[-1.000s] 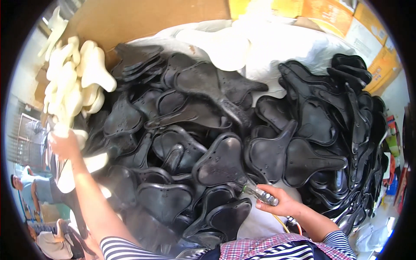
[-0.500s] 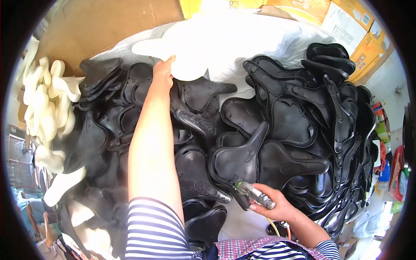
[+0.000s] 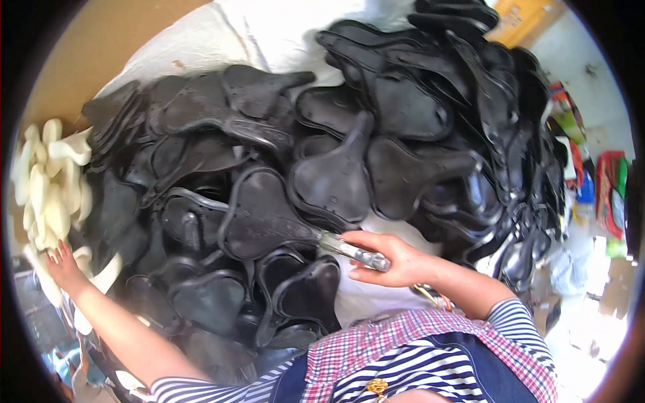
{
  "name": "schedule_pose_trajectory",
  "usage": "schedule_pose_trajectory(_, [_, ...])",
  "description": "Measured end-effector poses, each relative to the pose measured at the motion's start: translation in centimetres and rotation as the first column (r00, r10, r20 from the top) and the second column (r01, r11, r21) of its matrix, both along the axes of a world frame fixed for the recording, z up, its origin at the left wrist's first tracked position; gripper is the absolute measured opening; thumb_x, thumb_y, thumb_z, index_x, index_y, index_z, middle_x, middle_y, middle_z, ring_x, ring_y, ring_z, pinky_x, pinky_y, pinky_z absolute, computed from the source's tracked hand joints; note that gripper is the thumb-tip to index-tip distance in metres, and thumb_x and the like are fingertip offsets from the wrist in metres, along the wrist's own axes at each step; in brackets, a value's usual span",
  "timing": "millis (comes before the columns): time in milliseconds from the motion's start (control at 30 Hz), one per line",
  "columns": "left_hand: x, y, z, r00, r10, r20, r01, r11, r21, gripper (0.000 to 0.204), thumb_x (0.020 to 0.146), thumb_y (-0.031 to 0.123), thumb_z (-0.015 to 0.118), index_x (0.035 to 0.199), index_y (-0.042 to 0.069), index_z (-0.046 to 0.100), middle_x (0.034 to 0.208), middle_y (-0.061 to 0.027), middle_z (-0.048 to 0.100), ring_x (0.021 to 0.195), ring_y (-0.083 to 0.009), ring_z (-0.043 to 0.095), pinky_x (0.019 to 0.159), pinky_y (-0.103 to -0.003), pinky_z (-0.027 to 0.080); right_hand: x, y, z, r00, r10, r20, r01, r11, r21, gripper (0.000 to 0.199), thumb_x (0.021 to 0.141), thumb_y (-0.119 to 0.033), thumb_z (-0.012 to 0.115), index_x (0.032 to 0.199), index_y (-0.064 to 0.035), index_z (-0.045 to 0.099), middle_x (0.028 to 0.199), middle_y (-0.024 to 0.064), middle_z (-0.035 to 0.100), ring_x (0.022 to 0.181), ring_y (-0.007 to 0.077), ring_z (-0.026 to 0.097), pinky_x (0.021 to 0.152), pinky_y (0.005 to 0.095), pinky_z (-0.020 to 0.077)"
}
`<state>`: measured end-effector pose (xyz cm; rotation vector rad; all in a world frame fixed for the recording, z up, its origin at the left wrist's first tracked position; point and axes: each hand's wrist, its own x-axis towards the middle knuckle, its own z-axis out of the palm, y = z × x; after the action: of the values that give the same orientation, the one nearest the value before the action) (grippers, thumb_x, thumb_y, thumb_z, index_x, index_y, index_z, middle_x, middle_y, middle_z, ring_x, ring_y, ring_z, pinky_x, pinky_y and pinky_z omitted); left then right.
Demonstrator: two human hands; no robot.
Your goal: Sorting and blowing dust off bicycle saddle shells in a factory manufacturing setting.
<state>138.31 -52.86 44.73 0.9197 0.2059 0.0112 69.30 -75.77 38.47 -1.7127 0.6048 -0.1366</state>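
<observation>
My left hand (image 3: 67, 270) reaches to the far left, its fingers stretched out against a heap of cream saddle-shaped pads (image 3: 50, 195). Whether it grips one of them is not visible. In my right hand (image 3: 393, 258) is a silver cylindrical hand tool (image 3: 359, 252), held level with its front end pointing left. That end overlaps the narrow nose of a black bicycle saddle piece (image 3: 265, 215); contact cannot be told. Another black saddle piece (image 3: 336, 174) lies just beyond, nose pointing away from me.
Black saddle pieces (image 3: 410, 94) pile up across the middle and right. White sheeting (image 3: 188, 40) lies behind them, beside brown cardboard (image 3: 67, 80). Thin yellow and orange hoses (image 3: 433, 295) run below my right wrist. Colourful packages (image 3: 610, 195) stand at the far right.
My left hand has left the white saddle-shaped pad at the back and swung to the cream pads at left. My right hand keeps the tool. The view has shifted.
</observation>
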Motion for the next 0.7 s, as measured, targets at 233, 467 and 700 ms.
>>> schedule_pose_trajectory(233, [-34.7, -17.6, -2.6, 0.458, -0.885, 0.087, 0.713, 0.424, 0.559, 0.04, 0.088, 0.02, 0.062, 0.121, -0.002, 0.054, 0.113, -0.0136, 0.063, 0.097, -0.0235, 0.062, 0.085, -0.03, 0.049, -7.7, 2.2, 6.1, 0.992, -0.127, 0.01, 0.127, 0.986, -0.108, 0.059, 0.078, -0.005, 0.07, 0.132, -0.0047, 0.046, 0.093, 0.0065, 0.062, 0.084, 0.0148, 0.062, 0.079, 0.0296, 0.0501])
schedule_pose_trajectory(467, [-46.0, -25.4, -13.7, 0.129, -0.984, -0.124, -0.324, -0.16, 0.932, 0.036, 0.077, 0.022, 0.068, 0.104, -0.001, 0.065, 0.1, -0.0217, 0.066, 0.095, -0.0317, 0.064, 0.083, -0.039, 0.048, -16.3, 7.8, 11.2, 0.937, -0.333, 0.104, 0.333, 0.943, 0.019, 0.056, 0.082, -0.005, 0.067, 0.133, -0.0034, 0.044, 0.098, 0.0067, 0.063, 0.091, 0.0145, 0.06, 0.082, 0.0295, 0.0482])
schedule_pose_trajectory(700, [-48.4, -17.7, -12.8, 0.415, -0.83, -0.372, 0.806, 0.145, 0.574, 0.034, 0.082, 0.013, 0.068, 0.111, -0.001, 0.058, 0.088, -0.0033, 0.063, 0.079, -0.0171, 0.061, 0.066, -0.035, 0.048, -20.9, 10.5, 11.3, 0.925, -0.356, 0.13, 0.347, 0.934, 0.089, 0.054, 0.085, -0.007, 0.066, 0.134, -0.0031, 0.043, 0.098, 0.0083, 0.063, 0.092, 0.0154, 0.06, 0.083, 0.0287, 0.0475])
